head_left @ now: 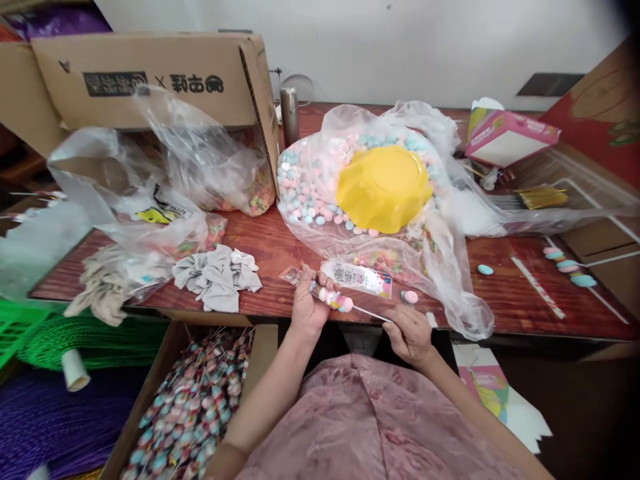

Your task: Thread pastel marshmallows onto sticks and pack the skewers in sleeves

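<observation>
Between my two hands is a candy skewer (344, 305), with pink, white and yellow sweets threaded on a thin white stick. Closed around the sweets' end is my left hand (307, 305); a bit of clear wrapper shows beyond its fingers. My right hand (411, 335) pinches the bare end of the stick. Just behind the skewer lies a printed plastic sleeve (363, 277) with a code on it. A loose pink candy (411, 297) sits near my right hand. Further back, a yellow scalloped bowl (385, 183) rests upside down on a clear bag of pink and blue candies (313, 190).
A large cardboard box (150, 80) and bags of gummies (257, 190) stand left, behind a grey cloth (217, 277). At right are another candy skewer (570, 267), a blue candy (485, 269) and a striped strip (539, 288). Below left, a carton holds many finished skewers (193, 407).
</observation>
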`<state>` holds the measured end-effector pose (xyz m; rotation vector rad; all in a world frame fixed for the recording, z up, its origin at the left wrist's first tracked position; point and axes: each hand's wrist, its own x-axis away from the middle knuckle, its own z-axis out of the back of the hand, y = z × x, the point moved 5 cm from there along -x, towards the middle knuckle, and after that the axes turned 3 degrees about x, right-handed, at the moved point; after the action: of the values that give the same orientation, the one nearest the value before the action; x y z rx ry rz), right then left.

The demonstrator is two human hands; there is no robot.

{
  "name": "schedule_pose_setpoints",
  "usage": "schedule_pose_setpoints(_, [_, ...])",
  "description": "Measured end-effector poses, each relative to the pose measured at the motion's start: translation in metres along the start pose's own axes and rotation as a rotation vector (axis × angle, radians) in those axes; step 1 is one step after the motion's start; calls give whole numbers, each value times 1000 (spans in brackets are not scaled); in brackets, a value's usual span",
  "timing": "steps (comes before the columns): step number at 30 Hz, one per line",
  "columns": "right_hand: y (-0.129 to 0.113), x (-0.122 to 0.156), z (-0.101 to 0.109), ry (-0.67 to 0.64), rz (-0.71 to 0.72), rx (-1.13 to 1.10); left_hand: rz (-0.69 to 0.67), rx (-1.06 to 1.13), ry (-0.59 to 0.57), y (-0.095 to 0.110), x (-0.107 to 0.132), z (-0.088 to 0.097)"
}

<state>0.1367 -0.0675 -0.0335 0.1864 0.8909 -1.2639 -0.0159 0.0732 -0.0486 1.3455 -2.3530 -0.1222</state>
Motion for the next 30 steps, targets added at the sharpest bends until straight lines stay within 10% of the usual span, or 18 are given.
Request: schedule_pose_setpoints(30, [8,1,-1,-82,-226,145,-45,-32,-101,-2,6,6])
